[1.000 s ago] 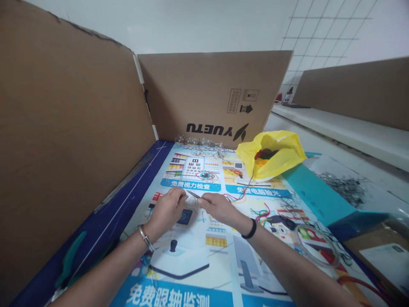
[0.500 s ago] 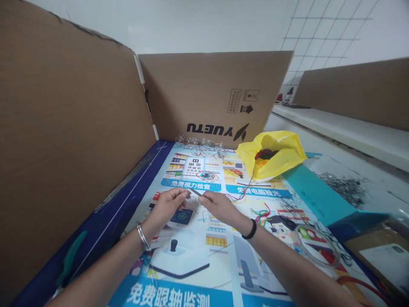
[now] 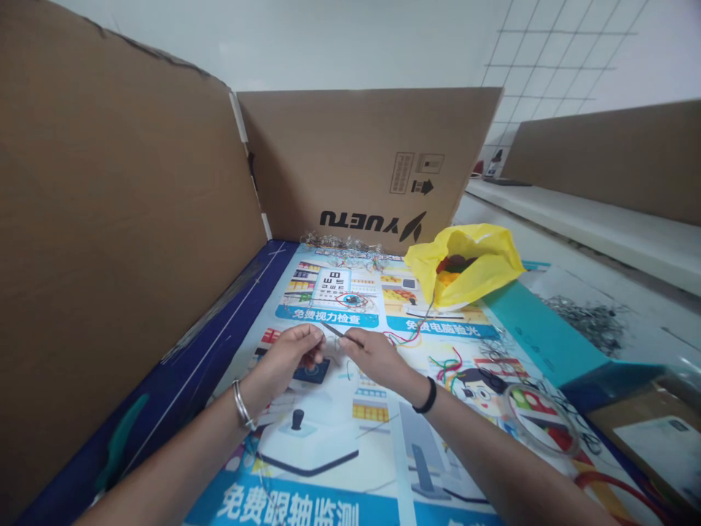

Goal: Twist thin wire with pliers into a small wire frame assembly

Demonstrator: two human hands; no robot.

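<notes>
My left hand [image 3: 296, 356] is closed in a pinch over the printed poster [image 3: 377, 453]. What sits between its fingertips is too small to make out; a faint thin wire or thread shows in the gap between the hands. My right hand [image 3: 377, 356] is wrapped round a slim dark metal tool [image 3: 333, 331] that looks like tweezers. Its pointed end reaches toward the left fingertips. A silver bangle [image 3: 242, 406] circles the left wrist and a black band [image 3: 427, 395] the right one.
Right of the hands lie colored cords [image 3: 450, 365] and a clear round container [image 3: 542, 418]. Behind them is a yellow bag [image 3: 465, 264] with dark and colored contents. Tangled wire pieces [image 3: 345, 243] lie by the back cardboard panel [image 3: 361, 161]. Another cardboard wall [image 3: 120, 204] stands left.
Both hands stay almost in place. The left hand shifts slightly and its lower fingers curl more, while the tool's tip moves a little left.
</notes>
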